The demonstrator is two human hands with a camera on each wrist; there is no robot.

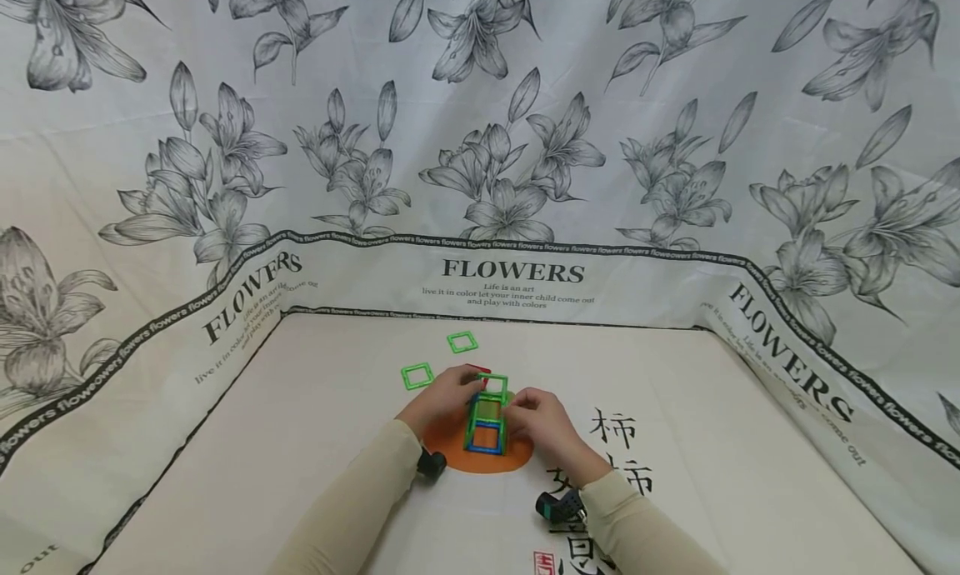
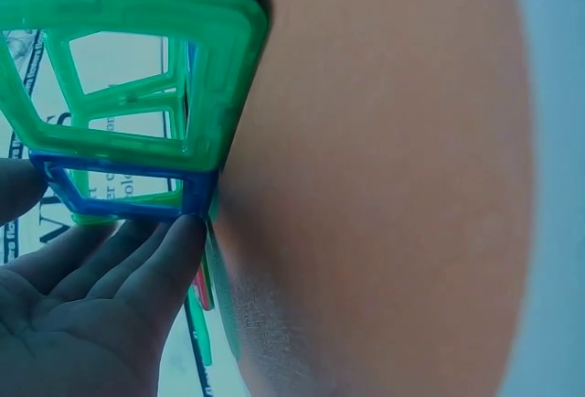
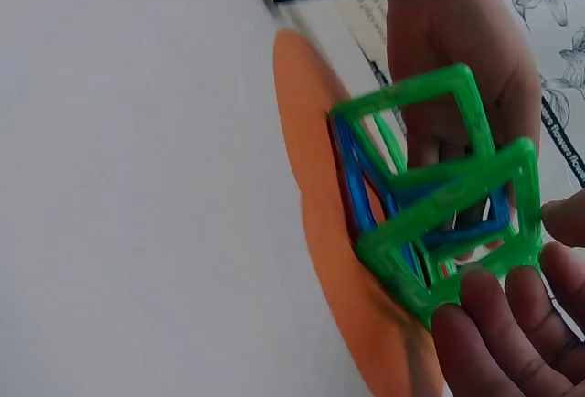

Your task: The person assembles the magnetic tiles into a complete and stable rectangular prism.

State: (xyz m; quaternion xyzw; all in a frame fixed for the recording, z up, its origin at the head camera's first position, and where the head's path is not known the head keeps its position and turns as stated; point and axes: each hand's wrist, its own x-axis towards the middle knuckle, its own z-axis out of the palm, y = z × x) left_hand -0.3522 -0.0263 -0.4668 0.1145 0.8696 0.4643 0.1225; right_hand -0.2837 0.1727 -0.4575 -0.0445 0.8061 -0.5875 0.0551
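A small structure of green and blue square magnetic tiles (image 1: 486, 450) stands on the orange printed shape (image 1: 457, 465) between the two hands. From the left, the left hand (image 1: 444, 394) holds it; the left wrist view shows thumb and fingers at the edges of a blue tile (image 2: 128, 208). On the opposite side, the right hand (image 1: 542, 421) pinches a green square tile (image 3: 443, 198), its thumb at one edge and its fingertips along the lower one. A bit of red tile (image 1: 480, 369) shows beyond the left fingers.
Two loose green square tiles, one nearer (image 1: 405, 379) and one farther (image 1: 459, 335), lie on the white cloth (image 1: 337, 408) beyond the left hand. Black printed characters (image 1: 613, 429) mark the cloth at the right. Flower-patterned fabric (image 1: 517, 279) rises around the back and sides.
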